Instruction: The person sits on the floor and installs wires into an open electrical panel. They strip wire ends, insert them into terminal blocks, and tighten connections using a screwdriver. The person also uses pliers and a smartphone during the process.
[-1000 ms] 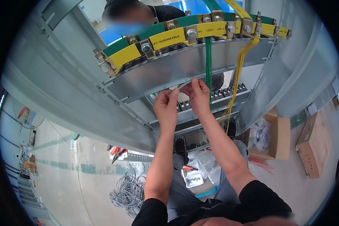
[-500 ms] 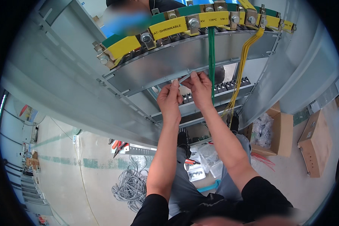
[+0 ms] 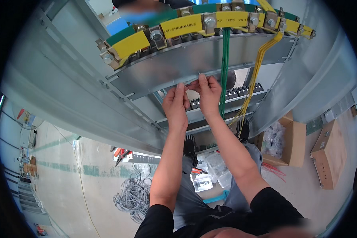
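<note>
At the lower edge of a grey metal panel (image 3: 162,67), both hands work close together. A thin pale strip (image 3: 190,83), possibly a cable tie, runs between my fingertips. My left hand (image 3: 176,104) pinches one end between thumb and fingers. My right hand (image 3: 208,93) is closed on the other end, its thumb against the panel's edge. The fingers partly hide the strip. Just right of my right hand hangs a bundle of green wires (image 3: 225,59). Yellow wires (image 3: 259,63) drop farther right. Above the panel runs a busbar in yellow sleeving (image 3: 180,28) with bolted clamps.
Black terminal blocks (image 3: 242,90) line a rail below. An open carton (image 3: 293,142) of plastic-wrapped parts stands at right, near a wooden box (image 3: 329,154). Grey cable (image 3: 133,198) lies coiled on the floor, left of red-handled pliers (image 3: 198,171). Another person (image 3: 146,6) is across the frame.
My hands stay at the panel's lower edge with the strip between them. Less of the strip shows now, and the right fingers reach nearer the left. The whole view has shifted slightly.
</note>
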Tool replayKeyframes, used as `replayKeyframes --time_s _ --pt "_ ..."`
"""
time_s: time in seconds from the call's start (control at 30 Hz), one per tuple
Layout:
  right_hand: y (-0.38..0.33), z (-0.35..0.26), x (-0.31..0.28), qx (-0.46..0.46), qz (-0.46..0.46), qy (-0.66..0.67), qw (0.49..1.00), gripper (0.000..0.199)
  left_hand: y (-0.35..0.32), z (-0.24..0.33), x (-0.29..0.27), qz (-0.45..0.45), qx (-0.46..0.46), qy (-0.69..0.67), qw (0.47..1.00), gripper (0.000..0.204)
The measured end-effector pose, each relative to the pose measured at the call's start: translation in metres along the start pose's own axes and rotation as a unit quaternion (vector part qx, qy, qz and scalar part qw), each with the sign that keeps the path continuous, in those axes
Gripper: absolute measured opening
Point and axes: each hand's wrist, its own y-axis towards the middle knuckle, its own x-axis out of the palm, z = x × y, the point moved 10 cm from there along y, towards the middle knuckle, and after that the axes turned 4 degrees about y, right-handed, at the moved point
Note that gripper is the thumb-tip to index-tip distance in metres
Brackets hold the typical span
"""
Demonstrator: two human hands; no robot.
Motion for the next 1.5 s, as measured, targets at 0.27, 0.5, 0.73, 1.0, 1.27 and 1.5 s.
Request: replayKeyframes --time_s 0.27,0.5,0.73,1.0,1.27,1.5 --pt "0.006 -0.021 0.008 -0.035 -0.061 -0.109 0.992 0.028 0.004 0.000 0.000 0.015 0.000 0.005 1.000 0.027" --pt "-0.002 0.004 0.017 0.047 -0.097 -0.016 0.994 0.023 0.001 0.000 -0.003 0.030 0.001 0.007 1.000 0.026" --pt "0.006 0.014 0.010 0.096 -0.122 0.043 0.987 0.024 0.000 -0.004 -0.006 0.000 -0.022 0.007 1.000 0.025" --pt "-0.003 0.015 0.013 0.032 -0.021 0.040 0.998 0.026 0.006 0.000 -0.003 -0.002 -0.025 -0.020 0.999 0.029" --pt "0.000 -0.003 0.018 -0.014 -0.032 -0.110 0.993 0.024 0.008 -0.005 -0.007 0.001 -0.043 0.007 0.999 0.029" --pt "-0.004 0.019 0.018 0.043 -0.072 -0.017 0.996 0.022 0.007 -0.001 -0.006 -0.028 -0.019 -0.019 0.999 0.027"
